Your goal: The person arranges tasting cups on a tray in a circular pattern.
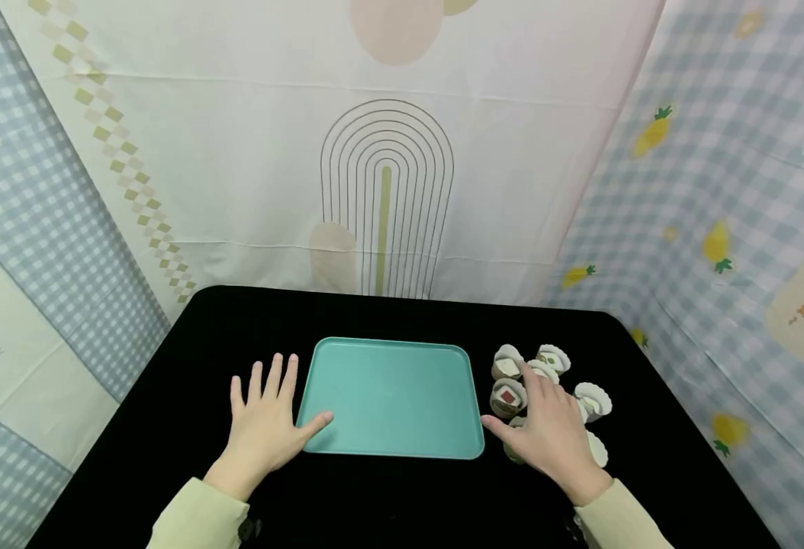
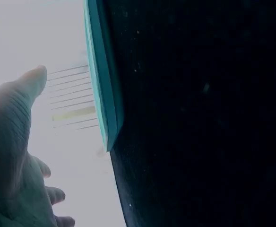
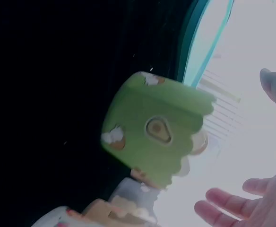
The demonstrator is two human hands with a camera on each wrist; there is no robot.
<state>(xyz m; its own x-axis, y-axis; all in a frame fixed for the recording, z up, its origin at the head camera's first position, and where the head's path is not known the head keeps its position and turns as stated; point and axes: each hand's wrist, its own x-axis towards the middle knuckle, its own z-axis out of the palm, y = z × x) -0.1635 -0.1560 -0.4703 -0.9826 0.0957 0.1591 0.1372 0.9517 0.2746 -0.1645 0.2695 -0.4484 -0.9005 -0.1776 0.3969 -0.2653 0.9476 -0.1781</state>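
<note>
My left hand (image 1: 268,427) is spread flat at the left edge of a teal tray (image 1: 391,400), its thumb overlapping the tray's rim. Over a group of small scalloped paper cups (image 1: 509,399) reaches my right hand (image 1: 551,431), fingers extended and thumb pointing to the tray's right edge. It covers part of the group. One of these, a green paper cup (image 3: 145,123) with an avocado print, stands close below the palm in the right wrist view. No object is gripped in either hand.
A black table (image 1: 258,320) carries the tray and cups. Another paper cup (image 1: 593,401) sits right of my right hand, and one (image 1: 553,358) stands farther back. A printed white curtain (image 1: 251,168) hangs behind the table, with checked cloth (image 1: 704,152) along the right side.
</note>
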